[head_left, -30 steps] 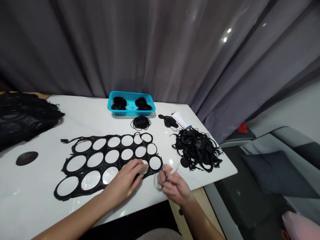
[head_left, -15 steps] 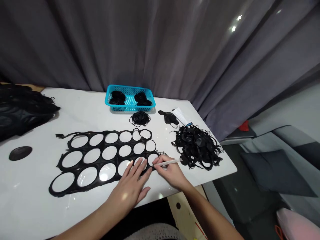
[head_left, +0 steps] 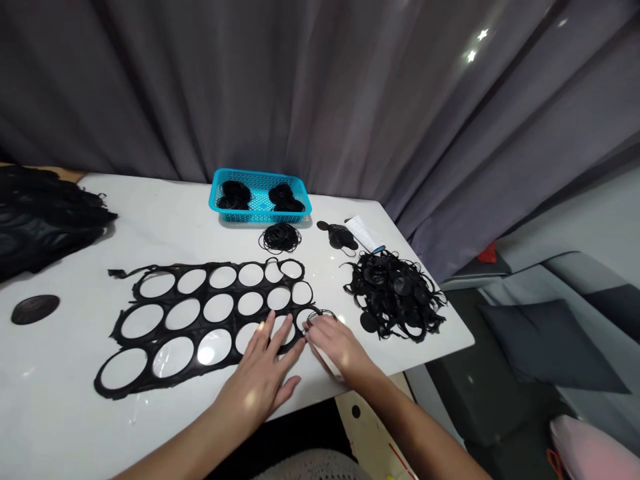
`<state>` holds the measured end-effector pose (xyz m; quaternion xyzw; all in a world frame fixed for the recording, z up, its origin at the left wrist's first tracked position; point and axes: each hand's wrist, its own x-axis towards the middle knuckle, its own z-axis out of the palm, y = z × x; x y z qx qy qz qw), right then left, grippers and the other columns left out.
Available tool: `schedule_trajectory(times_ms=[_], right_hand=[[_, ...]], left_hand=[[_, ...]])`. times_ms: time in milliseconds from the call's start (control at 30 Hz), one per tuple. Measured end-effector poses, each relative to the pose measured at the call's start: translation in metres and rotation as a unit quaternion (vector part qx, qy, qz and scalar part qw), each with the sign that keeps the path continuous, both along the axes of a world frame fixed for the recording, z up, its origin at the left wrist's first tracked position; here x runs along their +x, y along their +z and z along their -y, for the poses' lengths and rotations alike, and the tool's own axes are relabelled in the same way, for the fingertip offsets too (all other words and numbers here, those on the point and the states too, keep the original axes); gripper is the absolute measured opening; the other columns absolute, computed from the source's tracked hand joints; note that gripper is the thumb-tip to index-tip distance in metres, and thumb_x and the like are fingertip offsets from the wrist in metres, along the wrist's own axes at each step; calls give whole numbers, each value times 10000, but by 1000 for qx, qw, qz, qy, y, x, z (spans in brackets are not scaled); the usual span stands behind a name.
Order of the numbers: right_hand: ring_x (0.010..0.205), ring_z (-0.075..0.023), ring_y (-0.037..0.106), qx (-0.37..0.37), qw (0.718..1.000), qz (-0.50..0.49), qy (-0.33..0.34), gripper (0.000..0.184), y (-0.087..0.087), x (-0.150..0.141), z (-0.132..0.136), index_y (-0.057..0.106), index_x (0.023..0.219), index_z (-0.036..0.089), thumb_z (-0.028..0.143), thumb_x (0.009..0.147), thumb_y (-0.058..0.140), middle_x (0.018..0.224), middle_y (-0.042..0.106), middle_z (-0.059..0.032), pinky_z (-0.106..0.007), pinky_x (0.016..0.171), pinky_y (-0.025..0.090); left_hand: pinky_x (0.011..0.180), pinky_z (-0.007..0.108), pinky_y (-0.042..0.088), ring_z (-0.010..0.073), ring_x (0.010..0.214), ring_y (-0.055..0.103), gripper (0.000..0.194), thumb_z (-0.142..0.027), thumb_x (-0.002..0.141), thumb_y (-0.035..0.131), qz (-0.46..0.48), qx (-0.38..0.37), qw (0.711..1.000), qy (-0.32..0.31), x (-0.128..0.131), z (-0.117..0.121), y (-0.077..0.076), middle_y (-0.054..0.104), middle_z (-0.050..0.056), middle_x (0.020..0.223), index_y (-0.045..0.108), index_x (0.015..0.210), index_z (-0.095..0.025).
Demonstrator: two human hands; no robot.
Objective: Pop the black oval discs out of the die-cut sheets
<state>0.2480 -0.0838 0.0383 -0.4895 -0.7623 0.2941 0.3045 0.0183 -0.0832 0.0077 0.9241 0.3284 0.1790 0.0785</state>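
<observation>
the right hand [head_left: 334,344] lies palm down at the near right corner of the black punched sheet [head_left: 200,320], fingers bent over a thin black ring [head_left: 320,315]; if it really pinches the ring, i cannot tell. the left hand [head_left: 263,373] is open and flat, pressing the sheet's near edge. the sheet, full of round holes, lies flat on the white table [head_left: 175,233]. free table stays toward the near edge; a pile of black scraps [head_left: 395,293] is close at right.

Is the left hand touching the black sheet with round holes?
Touching. The head view shows the left hand lying flat, its fingers pressing on the near right edge of the black sheet.
</observation>
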Motion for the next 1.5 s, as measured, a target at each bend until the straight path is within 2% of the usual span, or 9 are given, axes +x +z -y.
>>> schedule_trajectory(times_ms=[167, 233, 333, 433, 600, 800, 1100, 1300, 1500], right_hand=[[967, -287, 589, 102, 947, -17, -304, 173, 10, 51, -38, 650, 913, 236, 342, 953, 519, 970, 680, -113, -468, 960, 434], [854, -255, 612, 81, 928, -38, -361, 198, 16, 61, -50, 643, 867, 216, 377, 927, 545, 897, 688, -94, -408, 848, 484], [656, -183, 588, -53, 937, -143, -314, 232, 20, 45, -53, 615, 795, 199, 419, 865, 639, 813, 690, -64, -317, 627, 494], [654, -162, 629, -183, 911, -293, -223, 307, 16, 9, -44, 556, 782, 200, 459, 812, 718, 895, 696, -67, -261, 513, 483], [849, -179, 685, -288, 895, -330, -86, 287, 8, -37, -22, 549, 818, 199, 436, 846, 709, 983, 676, -54, -304, 707, 552], [929, -187, 603, -161, 979, -122, -11, 125, 12, -49, -4, 562, 782, 218, 207, 905, 579, 944, 661, -17, -338, 869, 454], [881, -195, 590, -101, 993, -56, -8, 133, 9, -51, -2, 544, 793, 230, 177, 912, 565, 915, 637, -23, -327, 811, 449], [989, -284, 557, 34, 994, 44, 92, 104, 3, -47, -6, 591, 941, 240, 164, 933, 521, 1043, 655, -113, -432, 875, 454], [801, -231, 566, 76, 974, 13, -213, 162, 9, 2, -64, 545, 803, 232, 274, 949, 492, 837, 639, -70, -397, 793, 474]], left_hand=[[1060, 659, 384, 461, 1497, 155, 528, -274, 911, 628, 19, -16, 1000, -1, -2, 1, 2, 181, 141, 1663, 510, 1426, -267], [1078, 651, 374, 446, 1500, 163, 565, -281, 916, 643, 21, -22, 999, -12, -5, 2, 7, 181, 139, 1663, 478, 1456, -271], [1117, 605, 363, 395, 1500, 220, 608, -271, 945, 617, 12, -14, 1000, -18, -16, 6, 13, 236, 159, 1645, 403, 1513, -230], [1132, 544, 382, 346, 1457, 354, 526, -275, 983, 562, 7, 20, 1000, 2, -29, 12, 11, 375, 191, 1577, 440, 1482, -161], [1095, 495, 440, 336, 1393, 460, 454, -333, 1009, 522, 12, 48, 999, 19, -43, 19, 3, 452, 186, 1531, 511, 1431, -167], [1113, 500, 419, 328, 1417, 430, 497, -333, 1008, 517, 20, 33, 999, 24, -43, 19, 0, 409, 161, 1567, 454, 1486, -211], [1114, 490, 419, 317, 1419, 427, 505, -315, 1001, 519, 30, 21, 999, 30, -43, 20, -1, 385, 137, 1586, 445, 1495, -238], [1120, 576, 377, 392, 1481, 280, 495, -291, 954, 584, 9, 29, 999, 37, -42, 19, 3, 329, 130, 1614, 508, 1442, -253], [1075, 586, 410, 436, 1460, 299, 476, -279, 919, 607, -2, 41, 998, 45, -46, 24, 0, 339, 142, 1604, 557, 1392, -254]])
